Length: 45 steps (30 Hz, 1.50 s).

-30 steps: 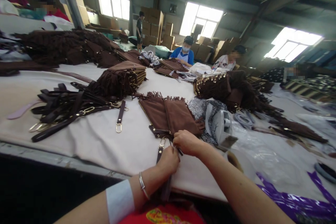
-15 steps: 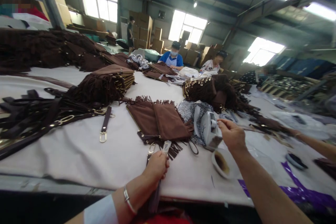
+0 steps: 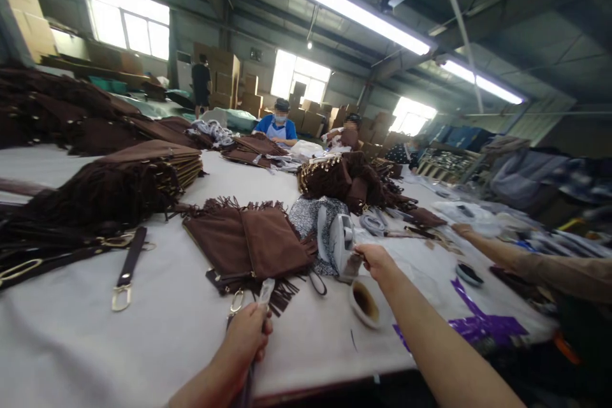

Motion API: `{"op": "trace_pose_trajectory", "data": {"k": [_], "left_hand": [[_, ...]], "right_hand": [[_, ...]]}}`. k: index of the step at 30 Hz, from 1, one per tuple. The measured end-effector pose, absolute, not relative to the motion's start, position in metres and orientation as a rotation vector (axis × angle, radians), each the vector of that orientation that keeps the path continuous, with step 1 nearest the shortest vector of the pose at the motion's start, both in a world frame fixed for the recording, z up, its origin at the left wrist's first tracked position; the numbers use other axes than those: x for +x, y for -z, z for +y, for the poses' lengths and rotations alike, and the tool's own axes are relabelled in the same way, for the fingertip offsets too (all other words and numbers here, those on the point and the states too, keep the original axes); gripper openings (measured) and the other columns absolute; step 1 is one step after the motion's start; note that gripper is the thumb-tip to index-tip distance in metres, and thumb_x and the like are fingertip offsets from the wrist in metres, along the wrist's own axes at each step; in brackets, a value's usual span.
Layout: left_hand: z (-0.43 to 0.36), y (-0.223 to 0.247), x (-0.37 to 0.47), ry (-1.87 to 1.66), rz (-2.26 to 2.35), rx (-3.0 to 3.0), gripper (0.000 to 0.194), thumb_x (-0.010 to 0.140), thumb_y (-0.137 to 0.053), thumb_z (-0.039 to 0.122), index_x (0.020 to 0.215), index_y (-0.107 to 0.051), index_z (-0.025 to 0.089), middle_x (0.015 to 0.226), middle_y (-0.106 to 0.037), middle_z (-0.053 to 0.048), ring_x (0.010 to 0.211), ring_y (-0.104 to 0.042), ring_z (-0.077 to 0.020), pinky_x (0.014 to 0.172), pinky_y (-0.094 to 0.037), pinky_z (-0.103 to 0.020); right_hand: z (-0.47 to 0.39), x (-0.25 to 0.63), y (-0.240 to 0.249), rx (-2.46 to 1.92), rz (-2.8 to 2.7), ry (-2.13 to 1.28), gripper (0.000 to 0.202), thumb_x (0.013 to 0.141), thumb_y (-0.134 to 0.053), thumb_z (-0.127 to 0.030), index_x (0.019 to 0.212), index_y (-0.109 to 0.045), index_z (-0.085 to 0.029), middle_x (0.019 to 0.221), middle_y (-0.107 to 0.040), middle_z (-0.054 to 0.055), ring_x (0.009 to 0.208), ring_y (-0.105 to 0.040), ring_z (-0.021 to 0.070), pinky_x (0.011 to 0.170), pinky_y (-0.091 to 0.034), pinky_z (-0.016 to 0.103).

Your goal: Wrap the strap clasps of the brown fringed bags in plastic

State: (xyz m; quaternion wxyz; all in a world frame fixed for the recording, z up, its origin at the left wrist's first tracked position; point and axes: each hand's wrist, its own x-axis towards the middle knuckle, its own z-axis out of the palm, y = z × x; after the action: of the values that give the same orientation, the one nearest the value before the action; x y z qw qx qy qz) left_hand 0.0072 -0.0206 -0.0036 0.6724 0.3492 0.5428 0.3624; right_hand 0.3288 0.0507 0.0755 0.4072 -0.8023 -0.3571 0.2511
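My left hand (image 3: pixel 248 331) is closed around a dark brown strap (image 3: pixel 246 386), whose lower end hangs towards the table's front edge. Beside the fingers a gold clasp (image 3: pixel 236 301) and a bit of clear plastic wrapping (image 3: pixel 266 291) stick out. At the front of a grey tape dispenser (image 3: pixel 342 242), my right hand (image 3: pixel 377 262) pinches what looks like the end of the clear tape; the fingertips partly hide it. Two brown fringed bags (image 3: pixel 277 242) lie overlapping just beyond my left hand. A short strap with a gold buckle (image 3: pixel 131 258) rests further left.
Stacked brown bags (image 3: pixel 153 169) and dark straps lie left; another bag pile (image 3: pixel 354 178) stands behind the dispenser. A bowl of brown liquid (image 3: pixel 366 303), purple plastic (image 3: pixel 482 322) and a dark round dish (image 3: pixel 469 274) are right. A co-worker's arm (image 3: pixel 507 252) reaches in there.
The view has swung to the right, so the table's things appear further left. Both hands keep their hold, the right still at the dispenser. The co-worker's arm shows more fully.
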Motion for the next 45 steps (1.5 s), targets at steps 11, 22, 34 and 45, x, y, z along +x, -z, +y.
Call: {"op": "trace_pose_trajectory", "data": {"k": [11,22,34,45], "left_hand": [[-0.02,0.009,0.009,-0.809,1.243,0.825,0.033,0.079,-0.047,0.054,0.079,-0.048,0.021,0.056,-0.051,0.005,0.034,-0.034,-0.0064,0.031,-0.027,-0.018],[-0.029,0.005,0.009,-0.855,1.329,1.032,0.031,0.089,-0.045,0.043,0.071,-0.051,0.019,0.056,-0.056,0.003,0.033,-0.041,-0.0077,0.031,-0.03,-0.019],[-0.041,-0.005,0.003,-0.851,1.345,1.345,0.033,0.092,-0.041,0.034,0.07,-0.059,0.018,0.053,-0.055,0.0,0.046,-0.054,-0.0127,0.047,-0.04,-0.023],[-0.046,-0.004,0.0,-0.88,1.343,1.787,0.029,0.094,-0.038,0.022,0.087,-0.065,0.017,0.08,-0.068,-0.009,0.074,-0.064,-0.0202,0.069,-0.044,-0.03]], "right_hand": [[-0.009,0.301,-0.069,-1.991,-1.026,-0.591,0.024,0.072,-0.054,-0.038,0.068,-0.062,-0.015,0.063,-0.066,0.005,0.039,-0.044,0.0094,0.037,-0.028,0.023],[0.001,0.317,-0.086,-2.28,-1.506,-0.251,0.016,0.064,-0.057,-0.018,0.049,-0.063,-0.018,0.055,-0.062,0.007,0.06,-0.056,0.0184,0.056,-0.032,0.028],[-0.024,0.156,-0.098,-1.65,-1.98,-1.208,0.03,0.081,-0.055,-0.034,0.058,-0.063,-0.016,0.05,-0.055,-0.002,0.046,-0.04,0.0079,0.047,-0.029,0.021],[0.016,0.128,-0.066,-1.992,-2.07,-1.121,0.016,0.064,-0.057,-0.02,0.049,-0.061,-0.017,0.037,-0.046,-0.004,0.036,-0.038,0.0078,0.039,-0.025,0.022]]}}
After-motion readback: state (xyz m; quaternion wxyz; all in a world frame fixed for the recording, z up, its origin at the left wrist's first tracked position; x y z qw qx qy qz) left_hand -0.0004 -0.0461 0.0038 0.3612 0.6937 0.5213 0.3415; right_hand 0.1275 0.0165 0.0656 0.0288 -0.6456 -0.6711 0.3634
